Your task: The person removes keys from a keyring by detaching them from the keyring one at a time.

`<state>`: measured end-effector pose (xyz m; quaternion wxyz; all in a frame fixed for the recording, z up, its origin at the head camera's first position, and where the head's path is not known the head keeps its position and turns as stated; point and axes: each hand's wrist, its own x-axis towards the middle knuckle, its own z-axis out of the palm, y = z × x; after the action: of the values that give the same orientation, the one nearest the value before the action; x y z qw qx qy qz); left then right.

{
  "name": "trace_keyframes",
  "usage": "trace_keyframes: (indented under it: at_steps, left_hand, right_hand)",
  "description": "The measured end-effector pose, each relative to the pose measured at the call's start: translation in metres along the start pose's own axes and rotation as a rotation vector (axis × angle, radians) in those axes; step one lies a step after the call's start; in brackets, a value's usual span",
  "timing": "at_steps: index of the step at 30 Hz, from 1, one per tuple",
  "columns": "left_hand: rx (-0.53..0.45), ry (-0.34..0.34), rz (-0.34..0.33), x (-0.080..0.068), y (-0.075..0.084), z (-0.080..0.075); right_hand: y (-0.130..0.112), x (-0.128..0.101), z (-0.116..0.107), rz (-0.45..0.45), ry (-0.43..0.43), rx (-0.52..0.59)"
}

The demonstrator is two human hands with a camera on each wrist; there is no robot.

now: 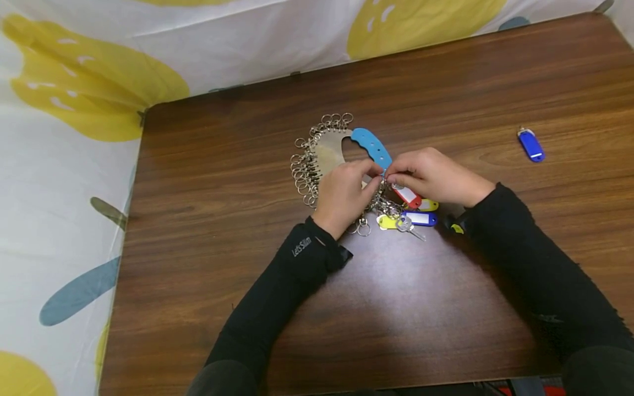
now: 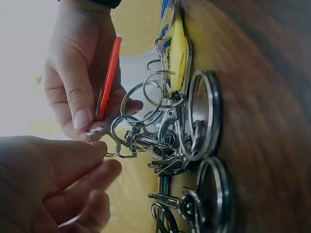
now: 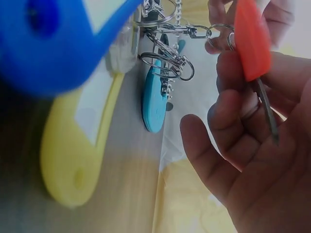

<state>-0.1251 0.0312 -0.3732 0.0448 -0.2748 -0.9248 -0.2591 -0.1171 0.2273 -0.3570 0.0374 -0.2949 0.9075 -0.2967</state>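
Note:
A flat metal key holder [image 1: 329, 151] with a blue grip [image 1: 370, 147] lies on the table, its curved edge lined with clips and split rings [image 1: 303, 179]. My left hand [image 1: 344, 190] pinches a split ring [image 2: 112, 153] on one clip. Close against those fingertips, my right hand [image 1: 433, 173] holds a red key tag [image 1: 407, 195] by its ring end. A key [image 3: 266, 109] hangs from the red tag, over the right fingers. Beside the hands lie yellow tags [image 1: 388, 222], a blue tag [image 1: 420, 218] and a silver key [image 1: 411, 227], attached to the holder's lower rings.
A separate blue key tag [image 1: 531, 146] lies at the right of the brown wooden table [image 1: 223, 181]. A white cloth with yellow and grey shapes [image 1: 247, 44] hangs along the table's back and left edges.

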Motion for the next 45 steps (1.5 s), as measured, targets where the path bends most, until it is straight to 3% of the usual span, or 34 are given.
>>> trace_keyframes:
  at_steps: [19,28,36,45]
  left_hand:
    - [0.024,-0.054,-0.029,-0.0003,0.0008,-0.0005]
    - [-0.001,-0.051,0.003,-0.0006,0.0008,0.0005]
    - [-0.026,-0.013,-0.054,-0.0014,0.0014,0.001]
    - [-0.021,-0.057,0.034,-0.002,0.0012,0.0017]
  right_hand:
    - [-0.0003,-0.001,-0.0017,0.003,-0.007,-0.003]
    - [0.001,-0.0003,0.0,0.004,-0.001,-0.013]
    - [0.0012,0.0012,0.0006,0.011,0.001,-0.027]
    - [0.0027,0.0012,0.0015,0.004,0.009,-0.038]
